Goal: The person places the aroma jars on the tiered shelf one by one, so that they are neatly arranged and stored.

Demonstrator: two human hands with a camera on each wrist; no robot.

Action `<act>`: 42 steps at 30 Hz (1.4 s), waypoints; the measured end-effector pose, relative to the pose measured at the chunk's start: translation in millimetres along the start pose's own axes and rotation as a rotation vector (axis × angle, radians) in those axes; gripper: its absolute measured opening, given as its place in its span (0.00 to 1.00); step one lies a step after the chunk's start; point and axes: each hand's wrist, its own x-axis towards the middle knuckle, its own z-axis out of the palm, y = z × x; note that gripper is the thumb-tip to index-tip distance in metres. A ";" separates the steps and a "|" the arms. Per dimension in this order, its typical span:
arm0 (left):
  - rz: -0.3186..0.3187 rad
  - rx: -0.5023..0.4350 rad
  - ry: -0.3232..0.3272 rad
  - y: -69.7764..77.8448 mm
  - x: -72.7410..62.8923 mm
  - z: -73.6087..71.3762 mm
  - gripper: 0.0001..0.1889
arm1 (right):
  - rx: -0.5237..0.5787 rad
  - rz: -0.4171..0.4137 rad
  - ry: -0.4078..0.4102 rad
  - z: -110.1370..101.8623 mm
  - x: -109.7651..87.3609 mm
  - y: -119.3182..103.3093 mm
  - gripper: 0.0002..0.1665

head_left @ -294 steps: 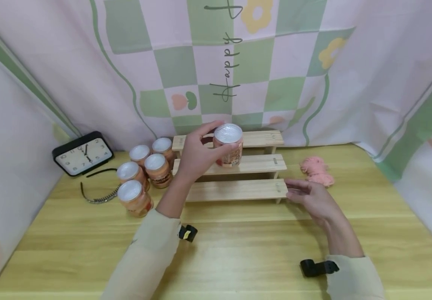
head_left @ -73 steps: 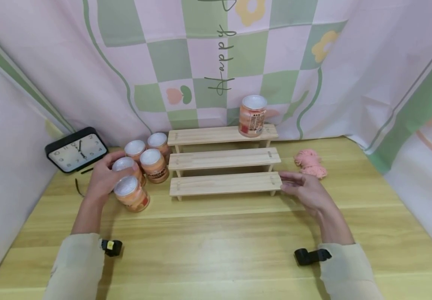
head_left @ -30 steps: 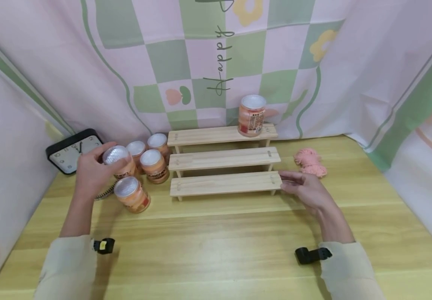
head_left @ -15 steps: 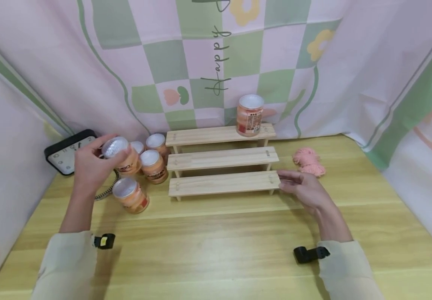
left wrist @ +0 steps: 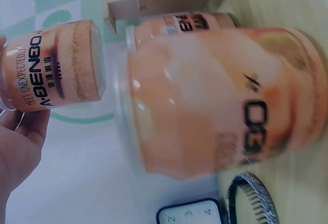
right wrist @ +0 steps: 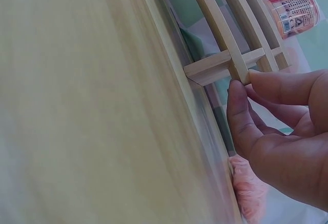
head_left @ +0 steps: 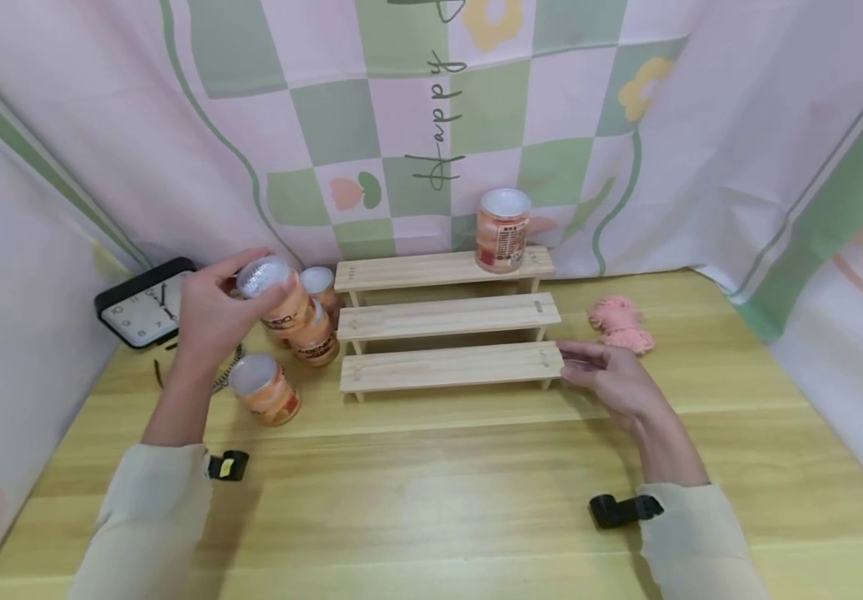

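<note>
My left hand (head_left: 210,315) grips an orange jar with a clear lid (head_left: 291,308), raised and tilted over the group at left. In the left wrist view the held jar (left wrist: 56,65) shows black lettering. Below it, a second jar (head_left: 315,340) and a third jar (head_left: 323,287) are partly covered; a front jar (head_left: 272,402) stands apart. My right hand (head_left: 617,385) pinches the right end of the lowest board of a three-tier wooden rack (head_left: 439,368), thumb and finger on its edge in the right wrist view. One jar (head_left: 502,243) stands on the top tier, towards its right end.
A black-framed clock (head_left: 145,310) leans at the back left, with a dark toothed headband (head_left: 231,373) partly behind the left forearm. Pink yarn (head_left: 621,323) lies right of the rack, beyond the right hand. A patterned curtain (head_left: 409,117) hangs directly behind the rack.
The jar held over the rack in the oldest frame now stands on its top tier. My left hand has since gripped another jar, lifted it and moved right. My right hand stays on the rack.
</note>
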 end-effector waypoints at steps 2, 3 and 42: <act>0.000 0.010 -0.005 3.8 2.8 3.0 0.25 | -0.008 0.000 0.000 -0.5 -0.2 0.2 0.32; -0.001 0.008 -0.007 5.8 4.3 4.4 0.25 | -0.011 -0.001 -0.001 -0.6 -0.3 0.3 0.32; -0.031 -0.104 -0.143 32.1 55.7 67.5 0.28 | -0.004 0.013 -0.011 -0.4 1.5 -1.4 0.33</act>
